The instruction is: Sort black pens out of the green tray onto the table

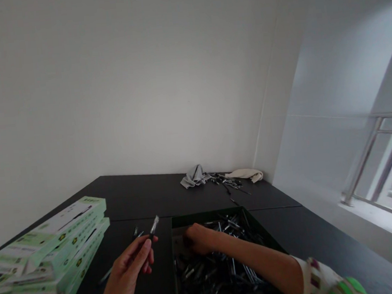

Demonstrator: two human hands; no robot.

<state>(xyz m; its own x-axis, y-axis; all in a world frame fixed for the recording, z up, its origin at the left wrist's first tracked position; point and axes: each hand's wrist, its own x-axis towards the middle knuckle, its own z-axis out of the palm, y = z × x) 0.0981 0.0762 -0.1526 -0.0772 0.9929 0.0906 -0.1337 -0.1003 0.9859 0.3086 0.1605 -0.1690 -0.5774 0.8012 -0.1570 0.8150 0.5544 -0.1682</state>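
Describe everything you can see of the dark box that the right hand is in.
The box is open-topped, apparently rectangular, greenish-black, with thin, straight walls; its material is unclear. It sits flat on the black tabletop, its near end cut off by the frame. Inside lies a loose jumble of slender pens, many with shiny or clear parts, pointing every way. The right hand is inside near the far left corner, fingertips hidden, the forearm crossing the right wall.
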